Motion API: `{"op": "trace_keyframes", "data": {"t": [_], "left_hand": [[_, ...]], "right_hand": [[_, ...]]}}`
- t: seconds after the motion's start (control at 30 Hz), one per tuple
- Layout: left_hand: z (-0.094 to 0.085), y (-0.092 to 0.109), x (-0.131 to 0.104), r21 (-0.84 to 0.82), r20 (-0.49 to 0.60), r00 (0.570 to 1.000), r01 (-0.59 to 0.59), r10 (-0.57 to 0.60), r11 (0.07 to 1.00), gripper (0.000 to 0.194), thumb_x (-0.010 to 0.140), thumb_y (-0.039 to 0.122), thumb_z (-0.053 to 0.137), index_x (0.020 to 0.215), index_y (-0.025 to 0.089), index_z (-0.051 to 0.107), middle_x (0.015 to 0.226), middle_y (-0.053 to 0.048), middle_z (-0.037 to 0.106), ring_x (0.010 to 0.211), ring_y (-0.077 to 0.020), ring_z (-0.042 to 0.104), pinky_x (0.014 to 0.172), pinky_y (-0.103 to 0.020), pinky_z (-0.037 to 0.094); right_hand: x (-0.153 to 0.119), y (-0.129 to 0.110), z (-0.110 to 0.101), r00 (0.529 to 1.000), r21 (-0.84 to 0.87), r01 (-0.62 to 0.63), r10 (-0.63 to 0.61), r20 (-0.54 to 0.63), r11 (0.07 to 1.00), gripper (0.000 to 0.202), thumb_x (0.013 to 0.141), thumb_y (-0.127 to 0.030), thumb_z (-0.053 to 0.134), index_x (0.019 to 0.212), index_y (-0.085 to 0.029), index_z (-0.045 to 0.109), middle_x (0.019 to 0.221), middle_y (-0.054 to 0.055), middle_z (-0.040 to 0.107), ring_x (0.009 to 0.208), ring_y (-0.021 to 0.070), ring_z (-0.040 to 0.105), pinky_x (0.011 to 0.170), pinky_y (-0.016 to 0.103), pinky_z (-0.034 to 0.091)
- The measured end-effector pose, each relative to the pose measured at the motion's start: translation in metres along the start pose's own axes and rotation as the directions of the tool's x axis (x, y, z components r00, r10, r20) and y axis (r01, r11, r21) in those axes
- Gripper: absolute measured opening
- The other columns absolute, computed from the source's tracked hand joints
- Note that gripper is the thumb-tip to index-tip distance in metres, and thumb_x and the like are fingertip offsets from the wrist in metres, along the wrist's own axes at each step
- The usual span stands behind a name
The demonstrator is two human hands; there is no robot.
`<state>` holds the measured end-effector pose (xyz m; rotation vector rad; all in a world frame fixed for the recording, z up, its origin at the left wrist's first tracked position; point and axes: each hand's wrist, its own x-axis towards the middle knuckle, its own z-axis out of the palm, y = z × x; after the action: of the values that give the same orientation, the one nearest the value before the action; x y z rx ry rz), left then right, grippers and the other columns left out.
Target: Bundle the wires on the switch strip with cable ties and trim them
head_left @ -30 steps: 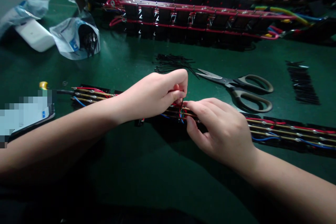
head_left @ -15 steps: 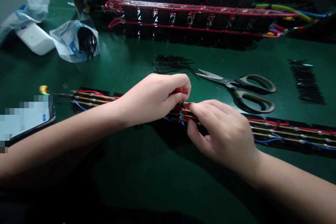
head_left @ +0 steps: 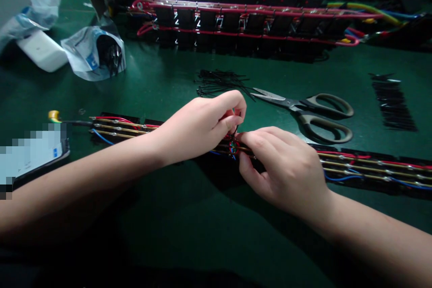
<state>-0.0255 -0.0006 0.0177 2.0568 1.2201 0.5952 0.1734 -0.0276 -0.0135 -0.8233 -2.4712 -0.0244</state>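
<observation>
Two bare hands are at one long wired strip [head_left: 374, 168], which lies on the green table [head_left: 175, 225], on the person's side of the scissors [head_left: 297, 109]. The left hand [head_left: 209, 121], to the left of the scissors' handles, pinches a thin black tie [head_left: 236, 129] between thumb and bent forefinger; the tie reaches down to the strip. The right hand [head_left: 286, 164], just on the near side of the scissors, holds the strip between its thumb and its fingers. One loose pile of black ties [head_left: 221, 82] lies at the tips of the scissors, and one flat dark bundle [head_left: 393, 104] lies to the right of the handles. Beyond the scissors is a long black assembly [head_left: 251, 22] with red cables.
</observation>
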Motion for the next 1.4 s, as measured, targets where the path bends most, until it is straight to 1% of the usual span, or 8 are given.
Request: {"op": "trace_keyframes", "data": {"t": [0.17, 0.23, 0.3, 0.5, 0.6, 0.77, 1.17, 1.4], "left_hand": [[-0.0027, -0.0044, 0.0022, -0.074, 0.079, 0.997, 0.019, -0.013, 0.997, 0.004, 0.090, 0.021, 0.056, 0.090, 0.019, 0.060, 0.079, 0.003, 0.063, 0.073, -0.0098, 0.059, 0.066, -0.021, 0.045], [-0.0040, -0.0060, 0.0031, -0.092, 0.124, 0.992, 0.022, -0.010, 0.995, 0.003, 0.088, 0.022, 0.059, 0.087, 0.019, 0.061, 0.079, 0.003, 0.062, 0.073, -0.0103, 0.058, 0.066, -0.022, 0.045], [-0.0047, -0.0069, 0.0038, -0.118, 0.142, 0.990, 0.036, -0.019, 0.992, 0.004, 0.087, 0.022, 0.060, 0.086, 0.018, 0.062, 0.079, 0.002, 0.063, 0.073, -0.0108, 0.058, 0.067, -0.022, 0.046], [-0.0034, -0.0070, 0.0039, -0.158, 0.078, 0.994, 0.092, -0.080, 0.983, 0.004, 0.085, 0.020, 0.063, 0.082, 0.017, 0.063, 0.072, 0.003, 0.062, 0.065, -0.0090, 0.056, 0.059, -0.021, 0.044], [-0.0030, -0.0072, 0.0037, -0.165, 0.068, 0.994, 0.101, -0.091, 0.981, 0.004, 0.084, 0.019, 0.064, 0.081, 0.017, 0.063, 0.069, 0.004, 0.061, 0.064, -0.0086, 0.056, 0.057, -0.020, 0.043], [-0.0030, -0.0083, 0.0038, -0.147, 0.063, 0.995, 0.090, -0.081, 0.985, 0.003, 0.083, 0.018, 0.064, 0.081, 0.017, 0.064, 0.069, 0.004, 0.062, 0.064, -0.0088, 0.057, 0.058, -0.021, 0.043], [-0.0002, -0.0088, 0.0019, -0.075, -0.001, 0.999, 0.045, -0.045, 0.996, 0.004, 0.087, 0.014, 0.063, 0.084, 0.017, 0.063, 0.074, 0.006, 0.064, 0.068, -0.0068, 0.060, 0.063, -0.018, 0.045], [0.0009, -0.0075, 0.0026, -0.133, 0.018, 0.998, 0.070, -0.068, 0.989, 0.006, 0.091, 0.015, 0.057, 0.087, 0.019, 0.060, 0.071, 0.007, 0.064, 0.067, -0.0066, 0.062, 0.064, -0.017, 0.046]], "right_hand": [[-0.0010, 0.0008, -0.0004, 1.000, 0.000, -0.014, 0.014, 0.018, 1.000, 0.008, 0.088, -0.018, 0.058, 0.094, -0.014, 0.063, 0.084, 0.008, 0.071, 0.079, 0.0221, 0.065, 0.068, 0.035, 0.050], [-0.0013, 0.0009, -0.0005, 1.000, 0.005, -0.020, 0.020, 0.019, 1.000, 0.009, 0.088, -0.018, 0.059, 0.094, -0.014, 0.064, 0.085, 0.008, 0.071, 0.079, 0.0221, 0.065, 0.068, 0.035, 0.050], [-0.0016, 0.0007, -0.0005, 0.999, 0.007, -0.023, 0.023, 0.023, 1.000, 0.010, 0.088, -0.018, 0.059, 0.095, -0.014, 0.064, 0.085, 0.008, 0.072, 0.080, 0.0222, 0.065, 0.068, 0.035, 0.051], [-0.0026, 0.0001, 0.0005, 1.000, -0.002, -0.015, 0.015, 0.004, 1.000, 0.013, 0.088, -0.018, 0.060, 0.100, -0.013, 0.064, 0.086, 0.008, 0.072, 0.081, 0.0217, 0.066, 0.070, 0.035, 0.051], [-0.0027, 0.0003, 0.0006, 1.000, 0.004, -0.018, 0.018, 0.000, 1.000, 0.014, 0.088, -0.019, 0.060, 0.101, -0.013, 0.064, 0.086, 0.007, 0.072, 0.081, 0.0214, 0.066, 0.070, 0.034, 0.050], [-0.0028, 0.0010, 0.0005, 1.000, 0.003, -0.017, 0.017, 0.005, 1.000, 0.013, 0.089, -0.019, 0.060, 0.099, -0.014, 0.064, 0.086, 0.007, 0.072, 0.081, 0.0211, 0.065, 0.070, 0.034, 0.050], [-0.0010, 0.0013, 0.0015, 1.000, 0.004, -0.004, 0.004, -0.007, 1.000, 0.015, 0.088, -0.018, 0.061, 0.098, -0.009, 0.067, 0.086, 0.008, 0.072, 0.079, 0.0233, 0.066, 0.069, 0.036, 0.051], [-0.0011, -0.0009, 0.0012, 1.000, -0.001, -0.004, 0.004, -0.002, 1.000, 0.014, 0.088, -0.018, 0.061, 0.096, -0.009, 0.067, 0.085, 0.008, 0.071, 0.079, 0.0236, 0.066, 0.069, 0.036, 0.051]]}}
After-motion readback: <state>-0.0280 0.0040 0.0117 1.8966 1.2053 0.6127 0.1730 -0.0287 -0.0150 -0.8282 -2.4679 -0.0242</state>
